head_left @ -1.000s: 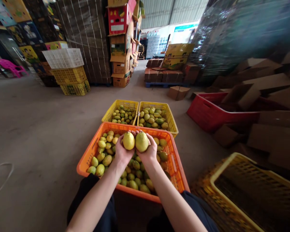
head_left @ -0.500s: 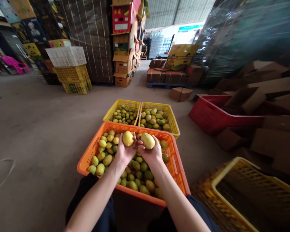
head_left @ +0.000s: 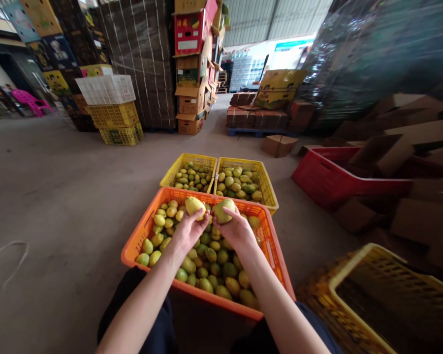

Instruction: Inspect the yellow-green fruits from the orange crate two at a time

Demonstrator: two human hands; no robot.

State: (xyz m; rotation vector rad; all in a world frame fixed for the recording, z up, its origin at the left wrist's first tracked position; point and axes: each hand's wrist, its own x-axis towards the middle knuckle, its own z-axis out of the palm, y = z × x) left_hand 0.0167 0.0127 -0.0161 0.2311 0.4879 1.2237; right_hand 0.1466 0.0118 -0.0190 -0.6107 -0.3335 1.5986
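My left hand (head_left: 187, 233) is closed around a yellow lemon (head_left: 194, 206), thumb laid across its near side. In my right hand (head_left: 239, 230) is a larger, greener lemon (head_left: 222, 210), also gripped with the thumb on top. The two hands are side by side, fingertips close together, above the far half of an orange plastic crate (head_left: 281, 265). Many yellow and green lemons (head_left: 211, 255) fill that crate, partly hidden by my forearms. Directly behind it stand two yellow crates, a left one (head_left: 165, 176) and a right one (head_left: 269, 189), both holding similar fruit.
An orange-yellow crate stack (head_left: 349, 295) stands close on my right. Beyond it is a red crate (head_left: 325, 179) among loose cardboard (head_left: 421, 216). Stacked fruit boxes (head_left: 188, 98) and a loaded blue pallet (head_left: 256, 132) are farther back. A loop of strap (head_left: 24, 253) lies on the floor at left.
Both lemons have been turned in my hands, and my thumbs now lie over them. The hands have stayed above the orange crate. The whole view has shifted slightly.
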